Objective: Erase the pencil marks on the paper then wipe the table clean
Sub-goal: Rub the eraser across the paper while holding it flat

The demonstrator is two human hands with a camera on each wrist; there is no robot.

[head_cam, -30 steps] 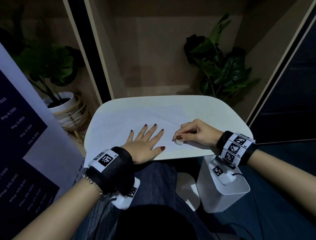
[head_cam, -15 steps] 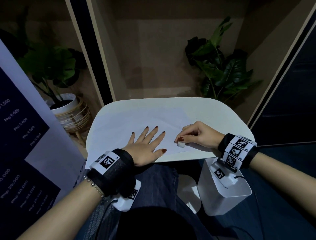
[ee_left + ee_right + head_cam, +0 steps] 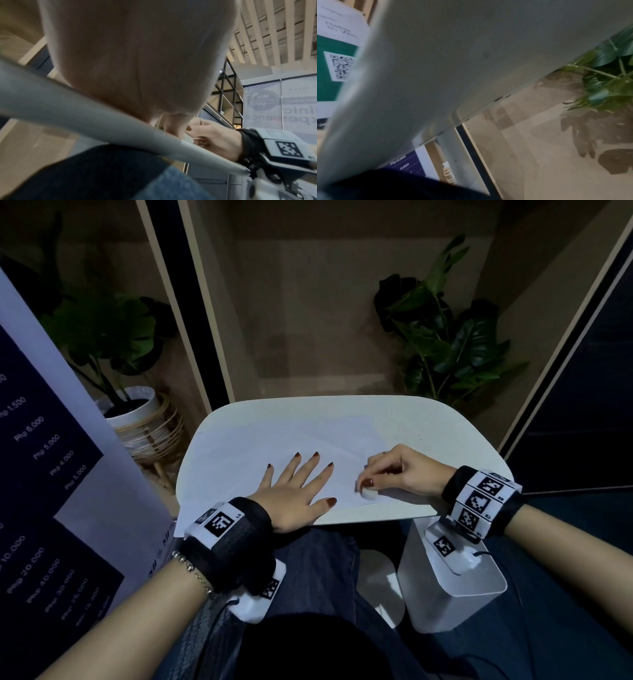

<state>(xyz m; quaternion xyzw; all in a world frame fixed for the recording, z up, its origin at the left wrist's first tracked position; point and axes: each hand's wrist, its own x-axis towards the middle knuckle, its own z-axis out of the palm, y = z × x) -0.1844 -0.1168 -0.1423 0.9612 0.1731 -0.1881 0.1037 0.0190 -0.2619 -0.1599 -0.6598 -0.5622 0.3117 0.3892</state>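
A white sheet of paper (image 3: 274,446) lies on the small white table (image 3: 445,440). My left hand (image 3: 298,484) rests flat on the paper with fingers spread, holding it down. My right hand (image 3: 397,470) pinches a small white eraser (image 3: 369,494) against the paper's near right corner, close to the table's front edge. In the left wrist view the left palm (image 3: 137,54) fills the frame, and the right hand (image 3: 214,136) shows beyond it with the eraser (image 3: 240,139). The right wrist view shows only the table's underside (image 3: 453,54). I cannot make out pencil marks.
A white box-shaped bin (image 3: 455,594) stands on the floor under the table's right front. Potted plants stand at the left (image 3: 113,344) and behind the table at the right (image 3: 445,337). A dark price banner (image 3: 41,474) leans at the left. My lap is below the table edge.
The right hand with the eraser has shifted slightly over the paper's near right corner. The left hand has stayed flat on the sheet.
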